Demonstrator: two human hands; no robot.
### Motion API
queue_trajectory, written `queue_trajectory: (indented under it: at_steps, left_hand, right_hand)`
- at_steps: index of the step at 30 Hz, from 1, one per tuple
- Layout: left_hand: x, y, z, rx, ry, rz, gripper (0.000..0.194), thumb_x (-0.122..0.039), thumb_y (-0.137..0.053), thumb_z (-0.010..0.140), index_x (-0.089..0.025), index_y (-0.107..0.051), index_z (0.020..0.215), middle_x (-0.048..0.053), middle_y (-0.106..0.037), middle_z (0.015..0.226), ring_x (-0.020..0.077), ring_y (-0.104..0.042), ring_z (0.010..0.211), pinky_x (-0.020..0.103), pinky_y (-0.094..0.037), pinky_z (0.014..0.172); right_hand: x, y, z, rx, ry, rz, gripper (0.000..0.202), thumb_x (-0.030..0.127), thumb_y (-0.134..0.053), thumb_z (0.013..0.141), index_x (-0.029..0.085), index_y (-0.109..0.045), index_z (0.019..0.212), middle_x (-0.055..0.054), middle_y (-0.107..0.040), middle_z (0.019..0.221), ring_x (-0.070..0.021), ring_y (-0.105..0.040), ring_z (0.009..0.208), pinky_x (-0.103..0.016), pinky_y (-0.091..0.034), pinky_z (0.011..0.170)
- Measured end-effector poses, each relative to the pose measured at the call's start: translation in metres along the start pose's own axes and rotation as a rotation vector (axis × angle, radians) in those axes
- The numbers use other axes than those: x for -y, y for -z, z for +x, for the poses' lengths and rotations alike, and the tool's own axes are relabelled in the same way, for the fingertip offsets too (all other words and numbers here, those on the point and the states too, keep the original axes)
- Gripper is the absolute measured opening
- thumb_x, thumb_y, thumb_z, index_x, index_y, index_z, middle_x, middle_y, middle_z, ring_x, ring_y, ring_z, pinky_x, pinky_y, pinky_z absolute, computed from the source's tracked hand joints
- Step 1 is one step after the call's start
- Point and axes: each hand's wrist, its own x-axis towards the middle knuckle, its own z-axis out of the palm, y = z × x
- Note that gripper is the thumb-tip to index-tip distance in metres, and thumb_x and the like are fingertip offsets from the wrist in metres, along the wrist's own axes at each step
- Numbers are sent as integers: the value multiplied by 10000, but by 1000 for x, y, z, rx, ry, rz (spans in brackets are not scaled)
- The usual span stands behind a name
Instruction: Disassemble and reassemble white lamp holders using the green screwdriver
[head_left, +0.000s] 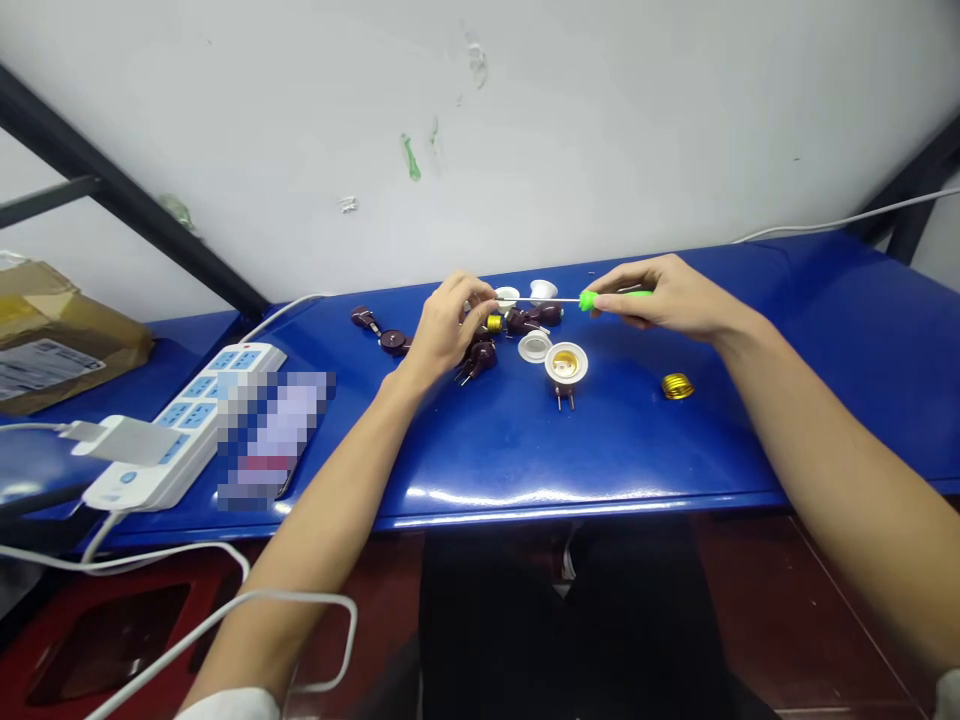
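Observation:
My right hand [637,295] is closed around the green handle of a screwdriver [551,300], held level with its metal shaft pointing left. At the shaft's tip, the fingers of my left hand [454,320] are pinched together; whatever lies between them is too small to make out. Just below the shaft stands a lamp socket adapter [566,365] with a white rim, a gold inside and two plug pins toward me. A white ring [535,347] lies against its left side. Brown plug bases [480,357] and a gold threaded sleeve [493,323] lie around my left hand.
Gold threaded rings [678,386] lie below my right hand on the blue table [525,460]. At the left are a phone [277,435], a white power strip [187,420] with a charger, and a cardboard box [67,335]. White cables [225,597] cross over my left forearm.

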Motion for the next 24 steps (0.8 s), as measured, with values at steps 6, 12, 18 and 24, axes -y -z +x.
queue_trajectory:
  at_steps: [6, 12, 18, 24]
  left_hand:
    - [-1, 1, 0, -4, -48, 12, 58, -210, -658, 996, -199, -707, 966, 59, -750, 1002, 178, -641, 889, 318, -514, 823]
    - [2, 0, -2, 30, -81, 45, 104, -199, -619, 1015, -208, -709, 962, 62, -747, 1007, 188, -669, 925, 331, -524, 852]
    - [7, -7, -5, 65, -148, 119, 137, -198, -598, 1026, -208, -728, 981, 78, -746, 1030, 213, -676, 988, 350, -531, 878]
    - [9, -10, -5, 30, -227, 185, 169, -213, -572, 1050, -191, -729, 989, 82, -750, 1023, 199, -668, 947, 336, -527, 849]
  right_hand:
    - [0, 1, 0, 19, 9, -26, 417, 604, -853, 796, 250, -861, 1016, -67, -792, 937, -128, -510, 613, -334, -412, 557]
    - [-1, 1, 1, 73, 49, -123, 428, 650, -782, 857, 234, -864, 916, -67, -787, 889, -145, -555, 638, -337, -415, 603]
    - [-6, 3, 0, 111, 1, -162, 496, 699, -740, 888, 220, -833, 798, -50, -716, 714, -114, -485, 541, -336, -365, 572]
    - [-7, 3, 0, 140, -27, -151, 549, 702, -681, 941, 189, -817, 798, -73, -740, 787, -84, -453, 507, -324, -351, 544]
